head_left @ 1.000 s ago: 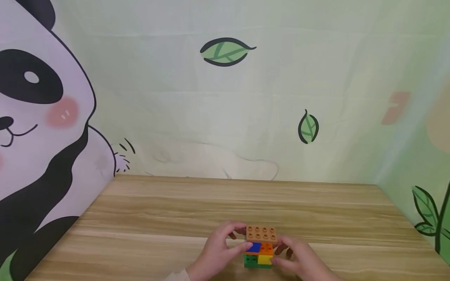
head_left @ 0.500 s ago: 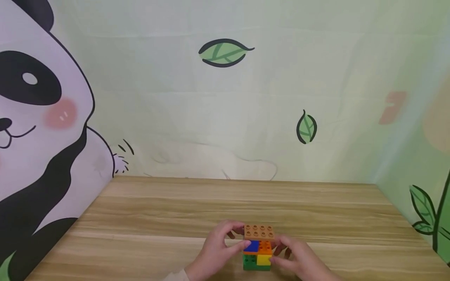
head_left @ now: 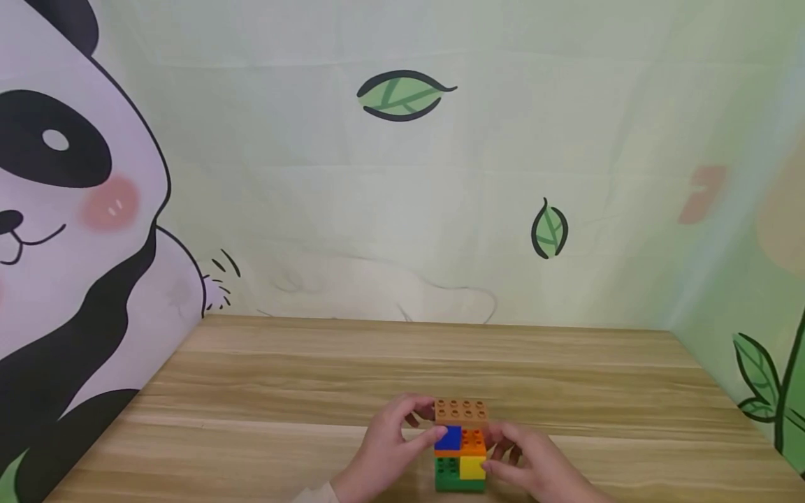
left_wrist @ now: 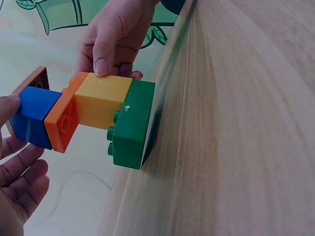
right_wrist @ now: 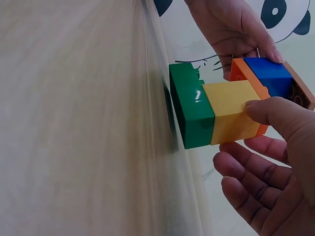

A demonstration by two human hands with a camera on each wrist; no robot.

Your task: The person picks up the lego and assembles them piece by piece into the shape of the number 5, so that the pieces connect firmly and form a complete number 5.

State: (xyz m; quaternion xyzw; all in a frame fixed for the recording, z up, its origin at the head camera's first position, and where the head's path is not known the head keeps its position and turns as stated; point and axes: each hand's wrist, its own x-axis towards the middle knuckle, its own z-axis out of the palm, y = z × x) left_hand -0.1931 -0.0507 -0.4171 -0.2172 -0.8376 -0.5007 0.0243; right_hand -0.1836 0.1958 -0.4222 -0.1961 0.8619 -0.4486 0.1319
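Both hands hold a small stack of toy building bricks at the front of the table. At its bottom is a green brick (head_left: 460,483), close over the wood in the wrist views. A yellow brick (head_left: 472,467) sits on the green one's right half, below an orange plate (head_left: 473,441). On the plate's left half stands a blue brick (head_left: 448,438), topped by a brown studded plate (head_left: 461,409). My left hand (head_left: 388,447) pinches the blue brick, thumb on its near face. With thumb and fingers, my right hand (head_left: 533,455) grips the yellow brick (right_wrist: 231,110).
The wooden table (head_left: 264,377) reaches back to a pale green cloth backdrop (head_left: 302,154) printed with leaves. A large printed panda (head_left: 119,293) covers the left side, and plant drawings mark the right.
The stack has tipped slightly, its top away, so more of the bricks' near faces shows in the head view. Both hands keep their grip and have barely shifted.
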